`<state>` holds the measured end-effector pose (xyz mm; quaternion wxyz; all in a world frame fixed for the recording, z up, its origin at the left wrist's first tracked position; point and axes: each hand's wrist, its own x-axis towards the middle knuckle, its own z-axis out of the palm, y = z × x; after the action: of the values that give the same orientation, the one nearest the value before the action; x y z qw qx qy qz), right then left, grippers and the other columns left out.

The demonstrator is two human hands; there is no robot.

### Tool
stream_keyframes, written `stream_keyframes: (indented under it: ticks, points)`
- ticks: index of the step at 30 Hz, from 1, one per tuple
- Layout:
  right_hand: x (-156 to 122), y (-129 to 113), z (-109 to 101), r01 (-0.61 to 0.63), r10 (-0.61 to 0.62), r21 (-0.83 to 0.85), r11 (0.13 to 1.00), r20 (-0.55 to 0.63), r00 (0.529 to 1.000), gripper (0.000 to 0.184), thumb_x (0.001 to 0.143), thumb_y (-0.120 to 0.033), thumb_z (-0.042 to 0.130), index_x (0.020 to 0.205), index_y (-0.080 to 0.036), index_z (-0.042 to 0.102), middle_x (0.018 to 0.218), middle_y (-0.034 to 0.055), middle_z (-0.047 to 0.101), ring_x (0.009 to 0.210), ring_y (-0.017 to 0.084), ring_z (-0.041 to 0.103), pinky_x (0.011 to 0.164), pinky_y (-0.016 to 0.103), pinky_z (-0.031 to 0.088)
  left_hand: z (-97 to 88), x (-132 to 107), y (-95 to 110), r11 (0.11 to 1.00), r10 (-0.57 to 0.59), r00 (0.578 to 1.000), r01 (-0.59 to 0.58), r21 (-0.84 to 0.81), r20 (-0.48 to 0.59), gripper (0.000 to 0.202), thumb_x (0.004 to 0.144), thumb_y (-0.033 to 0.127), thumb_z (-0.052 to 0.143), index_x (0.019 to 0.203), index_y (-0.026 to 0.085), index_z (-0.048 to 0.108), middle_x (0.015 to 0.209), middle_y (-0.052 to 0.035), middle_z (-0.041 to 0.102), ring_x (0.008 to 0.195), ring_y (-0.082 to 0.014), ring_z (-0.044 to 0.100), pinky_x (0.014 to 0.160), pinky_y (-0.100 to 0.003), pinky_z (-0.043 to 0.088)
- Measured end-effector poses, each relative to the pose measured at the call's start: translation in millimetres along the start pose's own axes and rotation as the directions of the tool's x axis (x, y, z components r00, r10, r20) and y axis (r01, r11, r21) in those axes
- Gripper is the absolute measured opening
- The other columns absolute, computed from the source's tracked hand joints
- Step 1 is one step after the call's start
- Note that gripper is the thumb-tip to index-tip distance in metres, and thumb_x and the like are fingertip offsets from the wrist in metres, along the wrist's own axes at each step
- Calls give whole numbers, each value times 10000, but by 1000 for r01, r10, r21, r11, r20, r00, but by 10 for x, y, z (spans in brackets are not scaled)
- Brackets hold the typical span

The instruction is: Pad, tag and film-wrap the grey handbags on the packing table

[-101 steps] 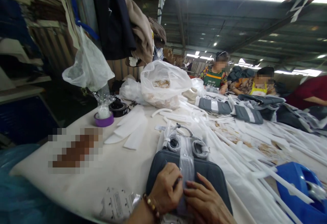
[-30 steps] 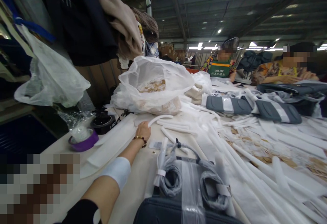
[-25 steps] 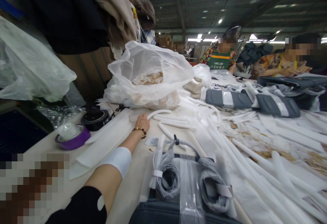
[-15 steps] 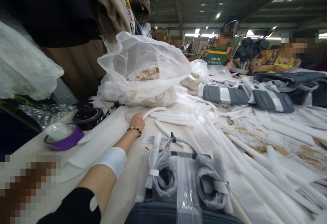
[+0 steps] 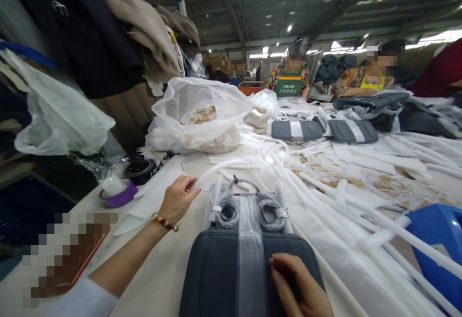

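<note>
One white foam strip (image 5: 216, 167) curves across the table (image 5: 166, 283) just beyond the grey padded case (image 5: 212, 278), its near end pinched between thumb and fingertips of the left hand (image 5: 177, 200), just left of the case's far edge. The right hand (image 5: 301, 288) lies on the case's near right part, fingers flat and close together, gripping nothing, beside the clear band (image 5: 249, 259) down the case's middle. Two coiled grey straps (image 5: 225, 211) sit at the case's far edge; a purple tape roll (image 5: 119, 195) stands well left of it.
</note>
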<state>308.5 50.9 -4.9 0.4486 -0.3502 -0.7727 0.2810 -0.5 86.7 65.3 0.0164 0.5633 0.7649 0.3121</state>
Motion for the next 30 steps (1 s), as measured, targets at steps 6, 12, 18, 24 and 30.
stream_keyframes:
  ticks: [6, 12, 18, 24, 30]
  points:
    - [-233, 77, -329, -16, 4, -83, 996, -142, 990, 164, 856, -276, 569, 1010, -239, 609, 901, 10, 703, 796, 156, 687, 710, 167, 556, -30, -288, -131, 986, -118, 992, 112, -121, -41, 243, 638, 313, 579, 825, 168, 634, 733, -19, 653, 680, -180, 606, 669, -302, 507]
    - [-288, 75, -710, -197, 117, -179, 964, -381, 917, 307, 816, -392, 596, 1067, -216, 584, 1015, 84, 642, 777, 209, 652, 654, 297, 583, -126, -584, 168, 963, -60, 998, 49, -264, -35, 295, 713, 350, 551, 930, 164, 627, 812, -29, 684, 718, -167, 627, 674, -277, 525]
    - [14, -210, -916, -243, 247, 41, 969, -170, 954, 449, 844, -414, 549, 1254, -233, 526, 1197, 102, 608, 976, 224, 643, 690, 273, 583, -45, -983, 984, 759, 617, 787, -594, -265, 4, 192, 821, 192, 535, 974, 241, 641, 883, -32, 670, 816, -157, 621, 741, -248, 516]
    - [-167, -77, -1163, -172, 177, -122, 978, 38, 983, 323, 838, -344, 581, 1152, -289, 634, 1083, 20, 692, 925, 195, 672, 710, 221, 573, 183, -1027, 1204, 673, 731, 676, -690, -268, 94, 255, 855, 150, 479, 1055, 242, 608, 885, -55, 666, 803, -162, 626, 734, -254, 532]
    - [-680, 235, -1609, -231, 114, -378, 896, -308, 944, 286, 841, -393, 549, 1070, -283, 681, 995, -8, 722, 850, 215, 702, 659, 202, 588, 384, -785, 1489, 758, 647, 532, -526, -385, 547, 471, 831, 203, 539, 1294, 260, 472, 1251, -86, 579, 1158, -214, 527, 993, -362, 434]
